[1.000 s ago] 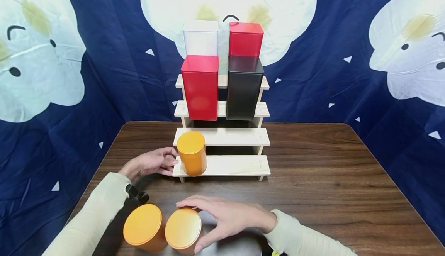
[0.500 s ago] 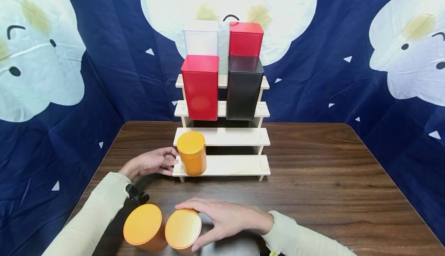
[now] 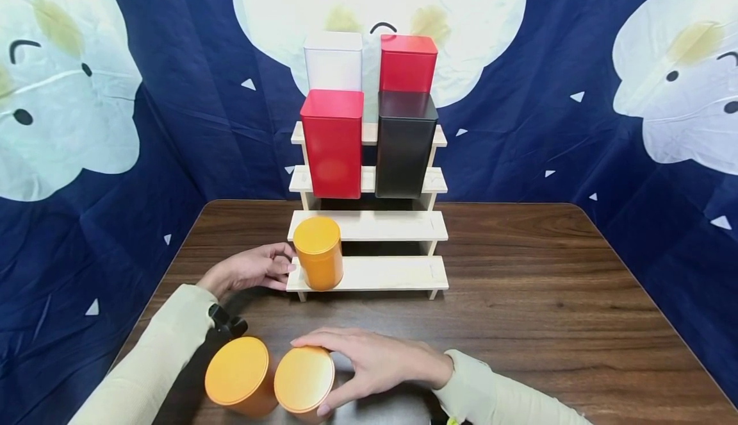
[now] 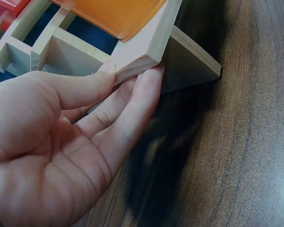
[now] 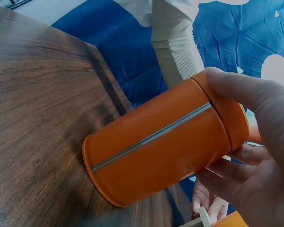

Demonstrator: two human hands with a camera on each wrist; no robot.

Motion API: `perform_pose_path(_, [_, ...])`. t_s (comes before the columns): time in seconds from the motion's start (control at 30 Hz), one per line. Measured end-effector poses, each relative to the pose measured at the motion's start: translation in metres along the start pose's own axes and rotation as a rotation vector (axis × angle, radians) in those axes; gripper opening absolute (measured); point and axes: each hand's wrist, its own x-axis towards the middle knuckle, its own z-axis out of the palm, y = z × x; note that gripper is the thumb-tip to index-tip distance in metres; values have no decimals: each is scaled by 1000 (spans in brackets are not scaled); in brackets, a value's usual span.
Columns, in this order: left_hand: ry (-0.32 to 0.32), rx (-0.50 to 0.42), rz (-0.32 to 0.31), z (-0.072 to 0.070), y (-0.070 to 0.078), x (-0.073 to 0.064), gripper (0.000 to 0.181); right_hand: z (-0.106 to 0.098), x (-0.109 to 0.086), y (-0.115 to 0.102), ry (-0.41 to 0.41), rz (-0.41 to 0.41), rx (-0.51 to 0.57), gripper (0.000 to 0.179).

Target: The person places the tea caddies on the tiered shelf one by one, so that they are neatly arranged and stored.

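Observation:
My left hand [image 3: 250,271] pinches the left end of the lowest step of a pale wooden tiered stand [image 3: 394,273]. In the left wrist view its thumb lies on the board end [image 4: 144,52], with fingers underneath. Near the table's front, my right hand [image 3: 383,362] grips an orange round tin [image 3: 303,380] near its lid, thumb on one side and fingers on the other. The right wrist view shows this tin [image 5: 156,146] with its base on the table and a silvery seam down its side. A second orange tin [image 3: 237,374] stands just left of it.
Another orange tin [image 3: 318,255] stands at the left of the lowest step. Higher up are a tall red tin [image 3: 332,146], a black tin [image 3: 406,146], a white tin [image 3: 333,63] and a smaller red tin [image 3: 407,65]. Blue cloth [image 3: 519,156] hangs behind the brown wooden table [image 3: 519,297].
My right hand has shifted slightly left and its thumb has come onto the orange tin's side. The left hand, the stand and the tins have stayed in place.

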Motion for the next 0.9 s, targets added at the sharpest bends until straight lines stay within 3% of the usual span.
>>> perform_pose_path(0.57, [18,-11,-16,-1,-2,1,25,-5,-1,-4,101,-57,-58,81])
perform_pose_path(0.9, [26,-21,-21,1,-2,2,25,-14,-3,-6,138,-53,-35,81])
